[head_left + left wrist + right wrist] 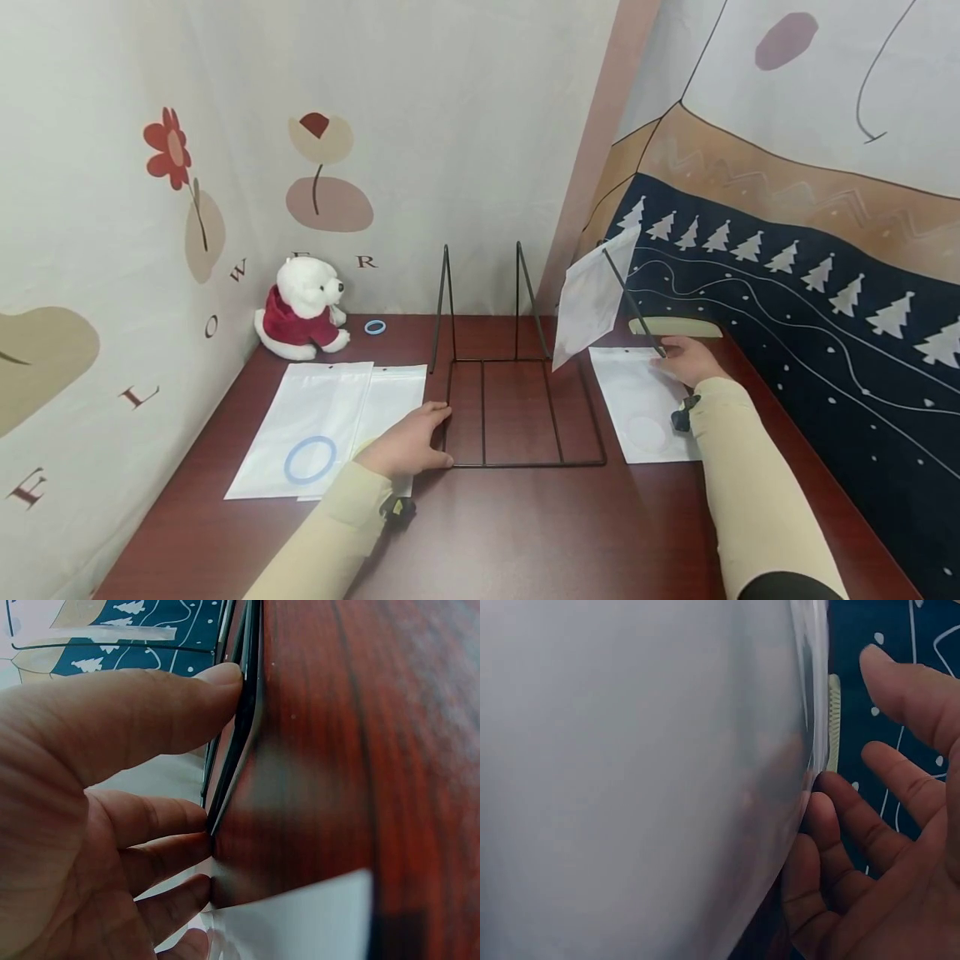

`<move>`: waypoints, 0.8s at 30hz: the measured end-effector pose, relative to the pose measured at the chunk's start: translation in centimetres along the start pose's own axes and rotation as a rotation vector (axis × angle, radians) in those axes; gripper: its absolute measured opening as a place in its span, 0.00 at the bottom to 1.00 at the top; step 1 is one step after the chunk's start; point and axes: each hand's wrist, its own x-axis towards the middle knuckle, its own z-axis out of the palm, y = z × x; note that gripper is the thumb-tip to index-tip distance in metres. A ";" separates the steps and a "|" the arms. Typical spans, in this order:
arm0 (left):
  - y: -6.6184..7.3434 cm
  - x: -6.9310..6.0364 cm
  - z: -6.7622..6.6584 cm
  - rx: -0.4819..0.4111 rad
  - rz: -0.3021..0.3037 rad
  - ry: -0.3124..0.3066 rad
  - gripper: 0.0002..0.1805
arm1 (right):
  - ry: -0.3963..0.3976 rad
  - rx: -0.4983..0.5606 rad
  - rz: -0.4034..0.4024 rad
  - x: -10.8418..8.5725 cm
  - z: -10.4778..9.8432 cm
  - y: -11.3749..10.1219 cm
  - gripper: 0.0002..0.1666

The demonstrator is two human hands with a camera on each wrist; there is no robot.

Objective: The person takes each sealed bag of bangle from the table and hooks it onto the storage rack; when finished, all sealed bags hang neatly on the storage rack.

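Note:
A black wire rack point(517, 465) with upright wire loops stands mid-table. My left hand point(405, 442) touches its front left corner, thumb and fingertips resting against the wire in the left wrist view. A frosted white plastic bag point(596, 292) hangs tilted at the rack's right wire arm. My right hand point(690, 362) is beside that arm's lower end. In the right wrist view, its fingertips point(825, 810) touch the edge of a translucent bag point(645, 765), while the thumb stands apart. Another white bag point(622, 392) lies flat below, with a faint pale ring inside.
Two overlapping white bags point(270, 425) lie on the left, one showing a blue ring point(311, 460). Behind them sit a white toy bear point(307, 292) in red clothes and a small blue ring point(375, 327). A pale comb point(686, 326) lies back right. Printed cloth walls the table.

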 end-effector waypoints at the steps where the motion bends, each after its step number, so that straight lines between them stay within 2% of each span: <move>1: 0.0 0.0 0.0 0.001 0.000 0.000 0.47 | -0.005 -0.018 -0.009 0.1 0.0 0.0 0.46; 5: -0.1 0.0 0.0 0.002 0.002 0.004 0.47 | -0.033 -0.069 -0.029 0.9 0.2 0.2 0.50; 13: 0.1 0.0 0.0 0.004 0.006 0.003 0.48 | -0.034 -0.134 0.006 1.7 0.7 0.4 0.55; 24: 0.3 -0.1 -0.1 0.008 -0.005 0.000 0.47 | -0.039 -0.116 0.028 1.2 0.8 -0.5 0.54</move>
